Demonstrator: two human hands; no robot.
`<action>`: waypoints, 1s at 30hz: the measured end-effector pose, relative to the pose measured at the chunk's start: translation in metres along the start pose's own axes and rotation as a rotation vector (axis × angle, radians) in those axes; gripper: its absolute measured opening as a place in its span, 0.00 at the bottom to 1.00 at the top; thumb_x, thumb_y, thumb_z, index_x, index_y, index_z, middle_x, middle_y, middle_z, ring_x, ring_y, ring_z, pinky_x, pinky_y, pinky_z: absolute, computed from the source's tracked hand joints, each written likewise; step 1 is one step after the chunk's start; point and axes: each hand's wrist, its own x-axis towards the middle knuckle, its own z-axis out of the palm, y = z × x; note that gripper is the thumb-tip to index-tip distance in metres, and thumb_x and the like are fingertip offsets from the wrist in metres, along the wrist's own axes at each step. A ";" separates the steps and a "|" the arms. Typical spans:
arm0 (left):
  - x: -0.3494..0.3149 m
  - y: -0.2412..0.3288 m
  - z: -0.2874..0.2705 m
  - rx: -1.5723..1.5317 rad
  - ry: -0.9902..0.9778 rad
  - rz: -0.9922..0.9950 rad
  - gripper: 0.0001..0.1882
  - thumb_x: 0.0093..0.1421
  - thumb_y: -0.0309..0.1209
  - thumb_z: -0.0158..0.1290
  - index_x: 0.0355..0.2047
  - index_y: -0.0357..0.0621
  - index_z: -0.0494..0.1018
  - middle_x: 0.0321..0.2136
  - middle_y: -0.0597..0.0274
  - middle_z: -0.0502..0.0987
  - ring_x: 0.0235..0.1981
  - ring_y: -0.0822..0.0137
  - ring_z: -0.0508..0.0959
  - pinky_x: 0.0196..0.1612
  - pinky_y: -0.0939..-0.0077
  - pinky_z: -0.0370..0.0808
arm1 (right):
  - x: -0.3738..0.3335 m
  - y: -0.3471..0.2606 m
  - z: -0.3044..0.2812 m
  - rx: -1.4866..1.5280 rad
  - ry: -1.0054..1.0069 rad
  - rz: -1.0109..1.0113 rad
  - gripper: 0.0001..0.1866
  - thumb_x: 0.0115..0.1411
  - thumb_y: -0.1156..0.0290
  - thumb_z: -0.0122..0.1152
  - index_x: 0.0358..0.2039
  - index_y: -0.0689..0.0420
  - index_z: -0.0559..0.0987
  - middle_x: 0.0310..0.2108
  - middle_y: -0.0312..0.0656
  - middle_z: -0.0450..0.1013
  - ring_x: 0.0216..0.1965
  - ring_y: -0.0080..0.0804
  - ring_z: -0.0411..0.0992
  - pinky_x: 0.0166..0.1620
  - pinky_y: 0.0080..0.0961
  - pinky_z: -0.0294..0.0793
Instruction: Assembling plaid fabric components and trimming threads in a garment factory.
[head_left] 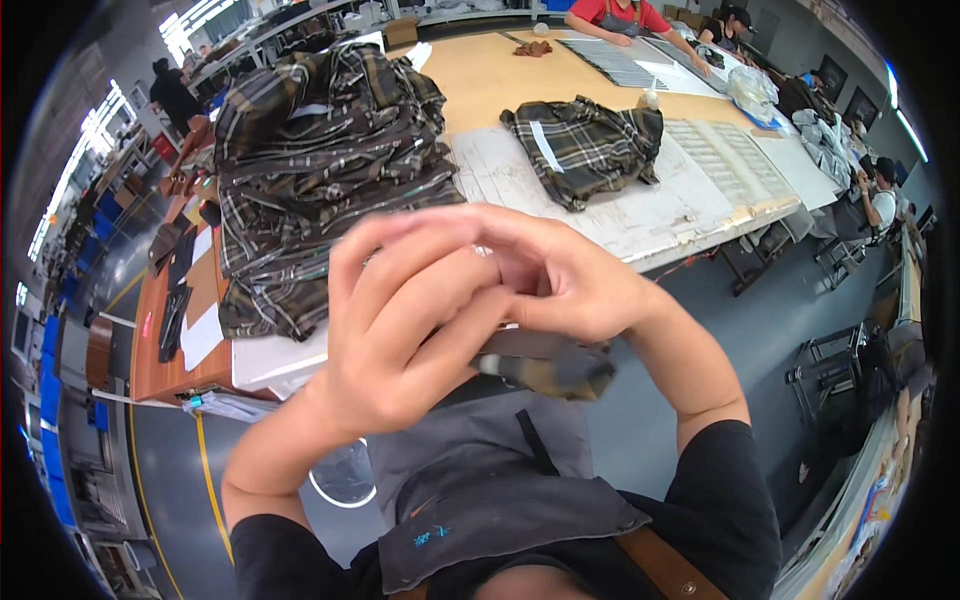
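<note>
Both hands are raised in front of my chest, close together, with their fingers bent and overlapping. My left hand (400,310) has its curled fingers turned toward the right one, thumb side low. My right hand (570,275) is closed, its fingertips meeting the left fingers. What lies inside the fingers is hidden. Just beneath the hands shows a small blurred piece of dark plaid cloth (560,370); whether the fingers grip it I cannot tell. Ahead on the left rises a tall pile of dark plaid garments (330,180). One folded plaid garment (590,150) with a white strip lies on the table.
The pale worktable (700,230) spans ahead, its near edge just beyond my hands. A wooden desk (165,350) with papers stands left. At the table's far side a person in red (625,20) works near striped sheets (615,62). A chair (830,370) stands right.
</note>
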 end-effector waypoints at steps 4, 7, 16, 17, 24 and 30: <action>-0.074 0.038 -0.002 -0.093 -0.122 -0.418 0.23 0.29 0.21 0.56 0.32 0.38 0.72 0.26 0.59 0.72 0.24 0.62 0.73 0.24 0.72 0.69 | -0.039 0.029 0.016 -0.216 0.105 0.090 0.18 0.55 0.68 0.53 0.45 0.65 0.73 0.41 0.47 0.72 0.46 0.34 0.69 0.52 0.26 0.65; -0.099 0.057 0.007 -0.007 -0.166 -0.566 0.22 0.33 0.20 0.58 0.35 0.37 0.72 0.25 0.58 0.71 0.21 0.64 0.72 0.23 0.75 0.69 | -0.052 0.062 0.042 -0.713 0.243 -0.072 0.10 0.50 0.76 0.58 0.34 0.65 0.76 0.35 0.46 0.73 0.34 0.30 0.71 0.39 0.22 0.69; -0.115 0.072 -0.004 -0.650 0.072 -0.982 0.11 0.46 0.20 0.58 0.33 0.37 0.76 0.20 0.63 0.72 0.19 0.76 0.69 0.21 0.84 0.64 | -0.052 0.071 0.074 -0.388 0.461 -0.009 0.10 0.46 0.80 0.62 0.33 0.62 0.76 0.30 0.39 0.72 0.24 0.20 0.69 0.28 0.15 0.66; -0.116 0.068 -0.004 -0.648 0.081 -0.988 0.11 0.46 0.20 0.58 0.33 0.37 0.76 0.20 0.63 0.72 0.19 0.76 0.69 0.21 0.84 0.64 | -0.050 0.069 0.073 -0.390 0.453 -0.005 0.10 0.46 0.80 0.62 0.33 0.62 0.76 0.30 0.39 0.72 0.24 0.20 0.69 0.28 0.15 0.66; -0.120 0.047 -0.011 -0.582 0.156 -0.812 0.09 0.46 0.18 0.58 0.30 0.35 0.76 0.25 0.56 0.77 0.24 0.67 0.76 0.26 0.80 0.72 | -0.022 0.059 0.065 -0.886 0.266 -0.237 0.11 0.43 0.80 0.66 0.30 0.61 0.78 0.30 0.42 0.73 0.29 0.31 0.71 0.29 0.21 0.68; -0.129 0.046 -0.014 -0.411 0.107 -0.803 0.08 0.43 0.18 0.58 0.27 0.36 0.75 0.23 0.57 0.77 0.23 0.63 0.77 0.27 0.76 0.72 | -0.010 0.060 0.070 -1.006 0.188 -0.192 0.10 0.42 0.79 0.66 0.28 0.59 0.78 0.24 0.40 0.73 0.25 0.35 0.70 0.29 0.27 0.68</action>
